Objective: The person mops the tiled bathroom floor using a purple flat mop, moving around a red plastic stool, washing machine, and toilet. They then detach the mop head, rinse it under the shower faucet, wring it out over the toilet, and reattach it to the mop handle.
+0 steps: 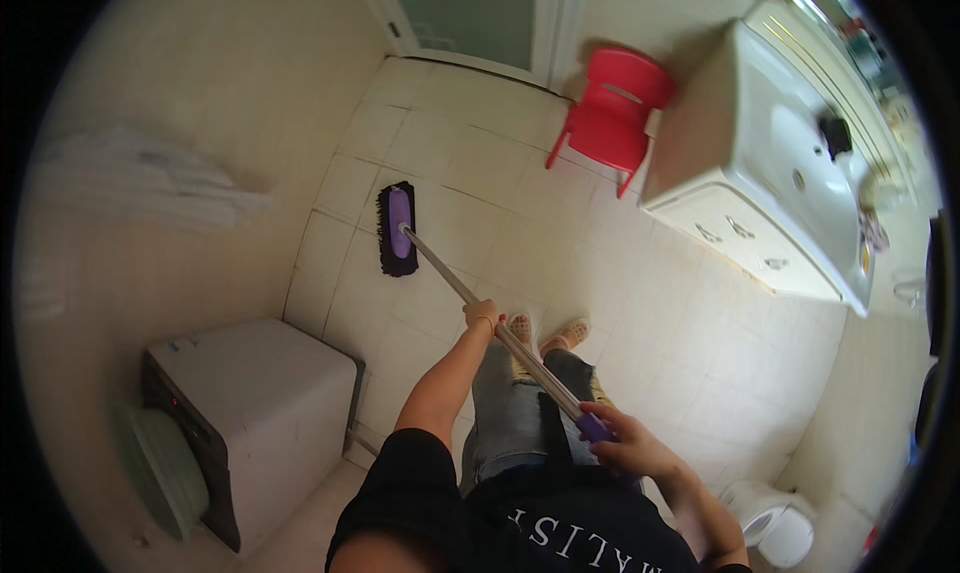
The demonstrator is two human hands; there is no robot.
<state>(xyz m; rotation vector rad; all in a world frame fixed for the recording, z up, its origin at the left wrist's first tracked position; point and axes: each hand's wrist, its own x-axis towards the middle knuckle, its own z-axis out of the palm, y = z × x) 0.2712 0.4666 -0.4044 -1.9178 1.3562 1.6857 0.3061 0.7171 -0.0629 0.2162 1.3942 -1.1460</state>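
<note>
A mop [400, 228] with a purple plate and a dark fringed pad lies flat on the tiled floor, left of the middle. Its metal pole slants back toward my body. Partway up the pole, my left hand [482, 316] is wrapped round it. At the near end, my right hand [632, 443] grips the pole by its purple grip [594, 428], close to my waist. The palm side of both hands is hidden.
A red child-size chair [612, 108] stands beside a white washbasin cabinet [740, 223] at the right. At lower left is a boxy appliance [270, 393] with a green basin [160, 468] against it. A framed glass door [475, 18] is at the back; a white bin [780, 533] sits lower right.
</note>
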